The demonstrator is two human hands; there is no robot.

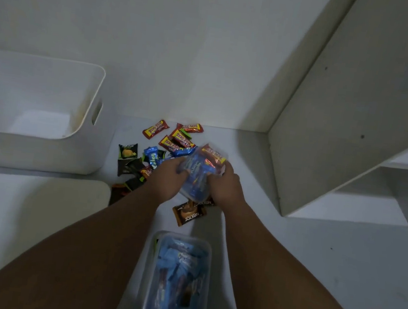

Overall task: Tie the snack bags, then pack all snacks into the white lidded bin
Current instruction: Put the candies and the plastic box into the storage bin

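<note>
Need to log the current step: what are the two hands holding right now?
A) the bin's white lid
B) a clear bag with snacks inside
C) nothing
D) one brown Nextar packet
B: the left hand and the right hand both grip a clear bag with blue and red wrappers inside. The lid and the brown packet are in neither hand.

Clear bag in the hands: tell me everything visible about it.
The clear bag is thin transparent plastic, stuffed with blue-wrapped snacks and red-and-yellow bars at its far end. The left hand grips its left side, the right hand its right, holding it over the loose snacks. Whether it is tied cannot be seen.
</note>
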